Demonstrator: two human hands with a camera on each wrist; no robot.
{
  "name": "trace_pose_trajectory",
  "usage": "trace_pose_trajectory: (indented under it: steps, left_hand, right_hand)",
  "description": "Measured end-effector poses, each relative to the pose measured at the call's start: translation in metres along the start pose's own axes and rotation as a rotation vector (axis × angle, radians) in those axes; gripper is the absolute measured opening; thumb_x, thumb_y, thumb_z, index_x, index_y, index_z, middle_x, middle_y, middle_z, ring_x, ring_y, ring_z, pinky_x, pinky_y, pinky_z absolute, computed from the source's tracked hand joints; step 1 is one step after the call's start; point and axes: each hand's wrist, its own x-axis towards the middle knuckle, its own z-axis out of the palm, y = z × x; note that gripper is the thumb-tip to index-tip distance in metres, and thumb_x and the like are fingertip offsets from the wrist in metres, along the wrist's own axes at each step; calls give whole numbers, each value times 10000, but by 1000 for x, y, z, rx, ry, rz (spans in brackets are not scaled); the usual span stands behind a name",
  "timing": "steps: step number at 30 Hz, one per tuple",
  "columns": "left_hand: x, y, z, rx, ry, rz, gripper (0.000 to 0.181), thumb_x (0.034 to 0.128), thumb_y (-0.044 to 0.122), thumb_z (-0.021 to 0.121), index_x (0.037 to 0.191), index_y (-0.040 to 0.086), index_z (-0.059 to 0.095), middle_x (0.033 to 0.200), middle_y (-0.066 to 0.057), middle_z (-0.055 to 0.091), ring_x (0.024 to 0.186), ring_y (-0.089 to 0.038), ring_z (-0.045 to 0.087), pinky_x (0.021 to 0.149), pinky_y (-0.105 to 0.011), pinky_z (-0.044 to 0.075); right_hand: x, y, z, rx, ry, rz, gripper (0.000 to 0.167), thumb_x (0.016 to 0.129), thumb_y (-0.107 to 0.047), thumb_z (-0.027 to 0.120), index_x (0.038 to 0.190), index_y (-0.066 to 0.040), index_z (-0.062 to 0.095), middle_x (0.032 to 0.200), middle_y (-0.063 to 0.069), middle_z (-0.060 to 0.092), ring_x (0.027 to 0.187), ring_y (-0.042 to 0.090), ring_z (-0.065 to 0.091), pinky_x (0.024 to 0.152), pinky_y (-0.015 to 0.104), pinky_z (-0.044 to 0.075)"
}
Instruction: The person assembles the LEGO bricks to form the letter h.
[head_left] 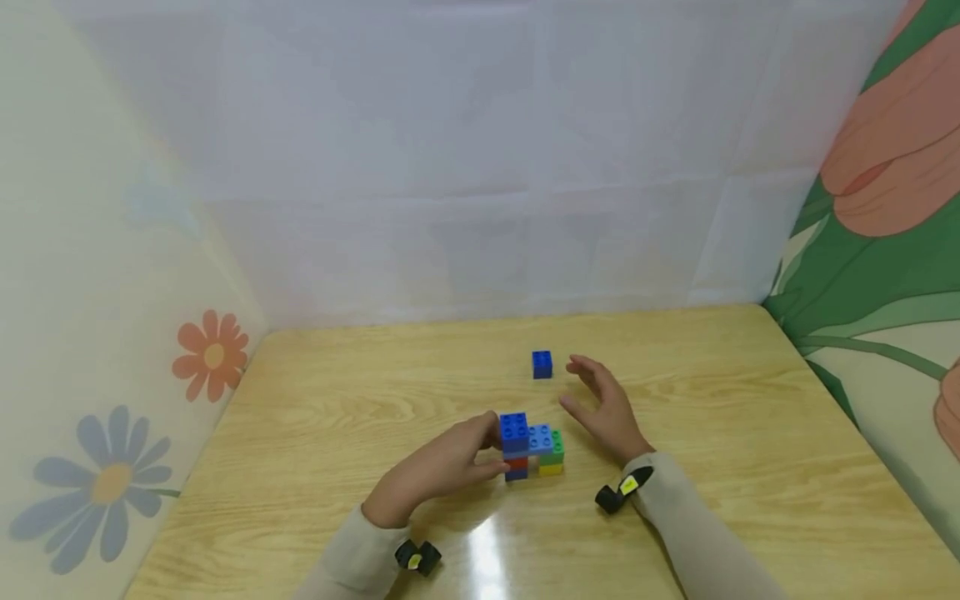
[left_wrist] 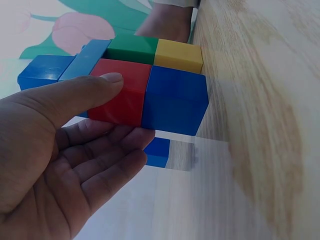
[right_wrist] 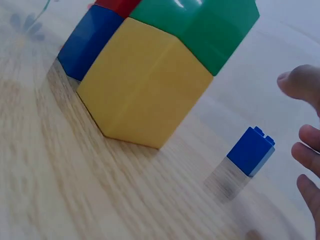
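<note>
A small bridge of toy building blocks stands on the wooden table. One leg has a blue block (left_wrist: 175,100) below a red block (left_wrist: 125,97); the other has a yellow block (right_wrist: 145,85) under a green block (right_wrist: 200,30). A light blue block (head_left: 540,438) spans both, with a dark blue block (head_left: 514,432) on top at the left end. My left hand (head_left: 446,462) grips the red-block leg, thumb on the near face and fingers behind. Beyond the bridge sits a separate blue block (head_left: 542,365). My right hand (head_left: 609,417) is just right of it, fingers spread, touching nothing.
The wooden table (head_left: 360,383) reaches back to a white sheet (head_left: 480,250). Flower-patterned panels flank it, a pale one (head_left: 90,333) at left and a green one (head_left: 892,275) at right. Each wrist wears a small black camera.
</note>
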Motion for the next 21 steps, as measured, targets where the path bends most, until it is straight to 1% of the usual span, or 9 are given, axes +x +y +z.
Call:
trace_pose_trajectory:
  steps: [1, 5, 7, 9, 12, 14, 18, 21]
  left_hand:
    - [0, 0, 0, 4, 2, 4, 234, 939, 309, 665, 1059, 177, 512, 1049, 48, 628, 1079, -185, 623, 907, -312, 516]
    - [0, 1, -2, 5, 5, 8, 232, 939, 309, 666, 1049, 174, 512, 1057, 41, 633, 1085, -190, 622, 914, -313, 514]
    - [0, 1, -3, 9, 8, 7, 233, 939, 310, 666, 1049, 172, 513, 1057, 38, 634, 1080, -190, 623, 911, -313, 515]
    - [0, 1, -3, 14, 8, 3, 231, 941, 310, 663, 1051, 174, 513, 1054, 38, 632, 1076, -189, 624, 907, -310, 517]
    - [-1, 2, -3, -1, 3, 1, 228, 940, 301, 665, 1045, 169, 511, 1055, 36, 631, 1081, -187, 622, 916, -304, 512]
    - [-1, 3, -3, -13, -1, 0, 227, 940, 296, 666, 1044, 170, 509, 1057, 38, 631, 1088, -183, 620, 924, -301, 508]
    - [-1, 6, -2, -25, -1, -3, 236, 936, 288, 671, 1064, 169, 513, 1064, 40, 633, 1091, -181, 620, 929, -303, 506]
    - [-3, 7, -3, -27, -4, -11, 244, 939, 274, 669, 1097, 168, 516, 1074, 43, 630, 1097, -178, 617, 930, -300, 504]
  right_hand:
    - [1, 1, 0, -7, 7, -4, 596, 901, -58, 695, 1417, 20, 407, 1332, 247, 506, 1299, 324, 459, 1105, 394, 328]
    - [6, 19, 4, -22, 32, -1, 638, 880, -44, 716, 1432, -1, 398, 1353, 217, 500, 1310, 319, 447, 1107, 411, 321]
    - [9, 30, 7, -31, 44, 5, 651, 878, -63, 725, 1442, -41, 400, 1368, 180, 498, 1319, 301, 439, 1112, 403, 317]
    - [13, 39, 9, -35, 56, 16, 658, 881, -115, 734, 1451, -105, 406, 1385, 124, 498, 1330, 258, 431, 1117, 374, 316]
    - [19, 47, 11, -46, 73, 19, 649, 885, -194, 739, 1451, -158, 421, 1396, 59, 502, 1333, 215, 425, 1119, 344, 315]
    - [23, 51, 12, -54, 74, 11, 652, 889, -230, 735, 1457, -170, 421, 1408, 34, 497, 1338, 208, 417, 1121, 345, 313]
    - [31, 56, 15, -93, 62, -3, 688, 894, -285, 728, 1486, -190, 390, 1440, 15, 471, 1352, 229, 398, 1122, 393, 313]
    - [36, 57, 20, -113, 41, 18, 742, 883, -328, 734, 1508, -213, 352, 1470, 5, 437, 1364, 247, 380, 1118, 447, 312]
